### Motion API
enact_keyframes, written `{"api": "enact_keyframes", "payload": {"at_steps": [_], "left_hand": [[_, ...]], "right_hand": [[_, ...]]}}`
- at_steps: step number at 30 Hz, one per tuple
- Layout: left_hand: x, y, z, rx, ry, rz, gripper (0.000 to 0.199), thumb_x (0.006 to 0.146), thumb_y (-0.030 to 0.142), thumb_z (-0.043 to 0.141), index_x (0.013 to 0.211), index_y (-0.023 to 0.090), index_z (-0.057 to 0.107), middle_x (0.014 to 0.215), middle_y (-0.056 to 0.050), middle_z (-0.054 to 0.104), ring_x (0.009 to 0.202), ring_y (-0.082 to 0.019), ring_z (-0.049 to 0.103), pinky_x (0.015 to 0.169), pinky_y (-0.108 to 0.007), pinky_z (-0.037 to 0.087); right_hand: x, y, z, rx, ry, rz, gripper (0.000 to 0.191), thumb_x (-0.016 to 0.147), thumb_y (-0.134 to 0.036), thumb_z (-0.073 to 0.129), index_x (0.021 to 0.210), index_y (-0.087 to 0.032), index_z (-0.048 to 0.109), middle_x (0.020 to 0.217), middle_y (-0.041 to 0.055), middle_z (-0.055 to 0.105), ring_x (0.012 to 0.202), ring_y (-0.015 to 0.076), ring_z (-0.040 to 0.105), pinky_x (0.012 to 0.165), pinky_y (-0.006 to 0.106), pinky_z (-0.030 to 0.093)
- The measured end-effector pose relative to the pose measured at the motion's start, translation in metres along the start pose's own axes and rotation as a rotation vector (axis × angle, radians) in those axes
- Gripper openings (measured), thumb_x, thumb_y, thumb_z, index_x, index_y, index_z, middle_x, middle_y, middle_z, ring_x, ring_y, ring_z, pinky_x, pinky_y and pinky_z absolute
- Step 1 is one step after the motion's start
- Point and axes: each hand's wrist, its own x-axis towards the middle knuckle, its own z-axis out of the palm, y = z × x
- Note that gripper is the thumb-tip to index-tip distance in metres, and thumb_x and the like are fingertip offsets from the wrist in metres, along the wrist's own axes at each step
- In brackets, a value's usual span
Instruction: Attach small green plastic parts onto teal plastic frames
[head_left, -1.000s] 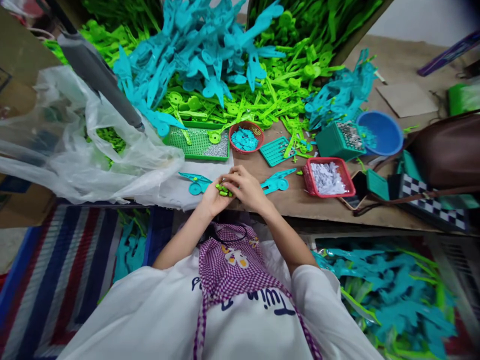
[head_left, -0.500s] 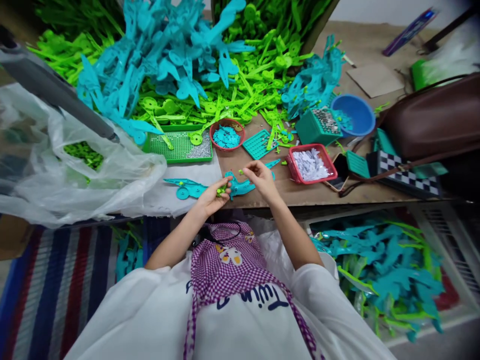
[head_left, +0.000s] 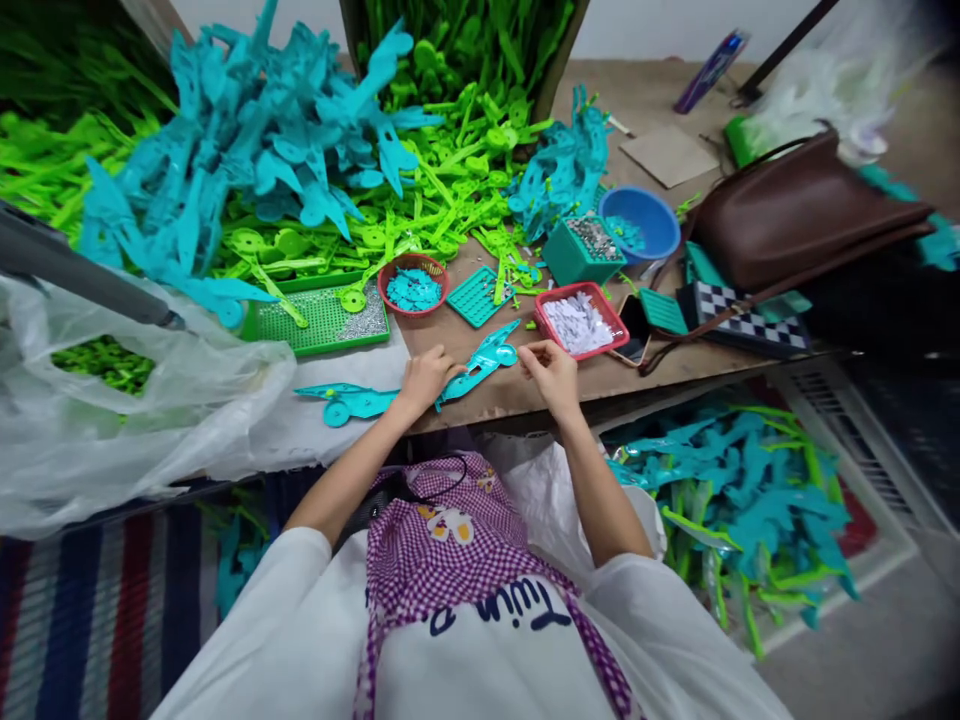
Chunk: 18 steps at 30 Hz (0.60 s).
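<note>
Palm down, my left hand (head_left: 429, 380) has its fingers curled on the near end of a turquoise plastic piece (head_left: 487, 358) at the table's front. The piece slants up to the right and has a round disc end. To the left lies another turquoise shape (head_left: 360, 400) with a small green part on it; my hand hides whether the two connect. My right hand (head_left: 553, 378) is held just right of the disc end, thumb and fingers pinched together. Anything in that pinch is too small to make out. Whatever is under my left palm is hidden.
Turquoise pieces (head_left: 300, 130) and green parts (head_left: 450, 180) are heaped behind. Nearby stand a green tray (head_left: 292, 335), a round red basket (head_left: 414, 288), a red basket of white bits (head_left: 581, 320) and a blue bowl (head_left: 649, 225). A plastic bag (head_left: 225, 400) lies left, a brown handbag (head_left: 795, 210) right.
My left hand has turned from palm up, holding small green parts, to palm down on the turquoise piece. My right hand has moved to the piece's disc end. The view has shifted right.
</note>
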Motion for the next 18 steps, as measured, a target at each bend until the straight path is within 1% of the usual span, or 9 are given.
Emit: {"api": "enact_keyframes", "payload": {"at_steps": [3, 5, 8, 13, 15, 18], "left_hand": [[-0.008, -0.007, 0.009, 0.067, 0.053, 0.069, 0.035, 0.092, 0.044, 0.057, 0.080, 0.016, 0.076, 0.081, -0.009, 0.060, 0.075, -0.018, 0.059, 0.058, -0.029, 0.032], [-0.012, -0.009, 0.012, 0.076, 0.083, 0.102, 0.037, 0.093, 0.044, 0.056, 0.077, 0.016, 0.074, 0.079, -0.009, 0.059, 0.074, -0.018, 0.058, 0.057, -0.030, 0.029], [-0.013, -0.009, 0.014, 0.080, 0.098, 0.130, 0.039, 0.094, 0.043, 0.054, 0.073, 0.016, 0.072, 0.077, -0.008, 0.059, 0.074, -0.018, 0.056, 0.057, -0.030, 0.027], [-0.011, -0.011, 0.018, 0.084, 0.108, 0.155, 0.040, 0.096, 0.043, 0.052, 0.072, 0.016, 0.070, 0.076, -0.008, 0.058, 0.072, -0.017, 0.054, 0.057, -0.030, 0.026], [-0.011, -0.012, 0.019, 0.079, 0.118, 0.156, 0.040, 0.095, 0.044, 0.052, 0.071, 0.016, 0.069, 0.074, -0.007, 0.057, 0.071, -0.018, 0.054, 0.057, -0.030, 0.026], [-0.011, -0.012, 0.020, 0.059, 0.126, 0.149, 0.040, 0.095, 0.043, 0.054, 0.069, 0.016, 0.068, 0.073, -0.007, 0.055, 0.072, -0.018, 0.054, 0.057, -0.030, 0.026]], "right_hand": [[0.018, 0.010, 0.006, -0.195, 0.002, -0.144, 0.046, 0.083, -0.064, 0.057, 0.082, -0.018, 0.064, 0.078, 0.0055, 0.070, 0.071, 0.0183, 0.064, 0.071, 0.032, 0.051], [0.028, 0.017, 0.012, -0.283, -0.024, -0.172, 0.048, 0.086, -0.064, 0.051, 0.082, -0.018, 0.064, 0.082, 0.0076, 0.071, 0.075, 0.0202, 0.065, 0.074, 0.033, 0.050], [0.038, 0.025, 0.016, -0.360, -0.072, -0.195, 0.046, 0.091, -0.061, 0.045, 0.087, -0.019, 0.063, 0.085, 0.0089, 0.071, 0.076, 0.0215, 0.065, 0.074, 0.033, 0.049], [0.048, 0.028, 0.014, -0.520, -0.190, -0.339, 0.038, 0.096, -0.051, 0.041, 0.089, -0.020, 0.061, 0.090, 0.0103, 0.070, 0.082, 0.0229, 0.063, 0.076, 0.033, 0.046], [0.052, 0.028, 0.011, -0.554, -0.228, -0.349, 0.036, 0.098, -0.048, 0.040, 0.089, -0.019, 0.060, 0.088, 0.0104, 0.068, 0.080, 0.0227, 0.062, 0.075, 0.032, 0.045], [0.054, 0.028, 0.006, -0.548, -0.289, -0.363, 0.034, 0.098, -0.046, 0.040, 0.090, -0.019, 0.060, 0.088, 0.0101, 0.067, 0.079, 0.0218, 0.060, 0.074, 0.032, 0.045]]}}
